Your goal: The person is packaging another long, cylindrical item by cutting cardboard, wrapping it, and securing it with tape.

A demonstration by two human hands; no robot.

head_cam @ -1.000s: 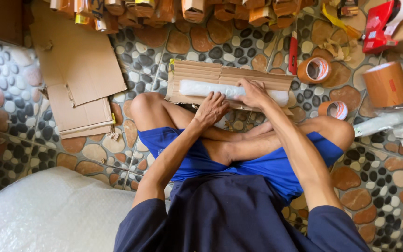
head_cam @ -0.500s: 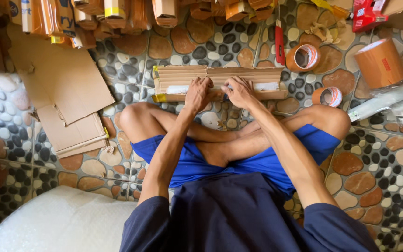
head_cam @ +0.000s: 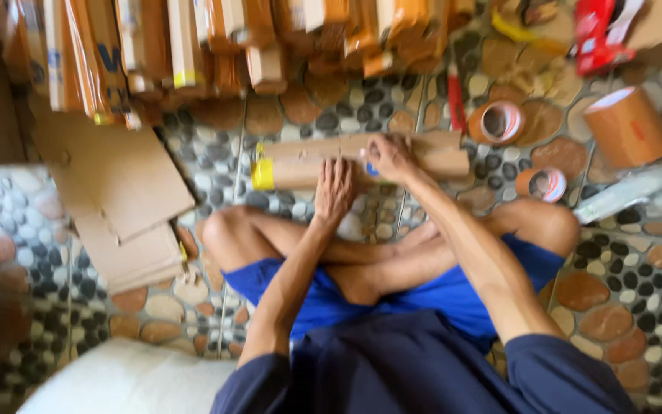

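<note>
both hands slid rightward: left hand [head_cam: 335, 188] flat, right hand [head_cam: 389, 156] fingers pinching cardboard package [head_cam: 300, 162], long axis left-right.

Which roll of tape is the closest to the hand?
The small roll on the floor by the knee is nearest the right hand. The other small roll lies farther up; the big brown roll lies farthest right.

Both arms reach forward, left hand [head_cam: 336, 186] flat, fingers extended, right hand [head_cam: 389, 156] curled.
</note>
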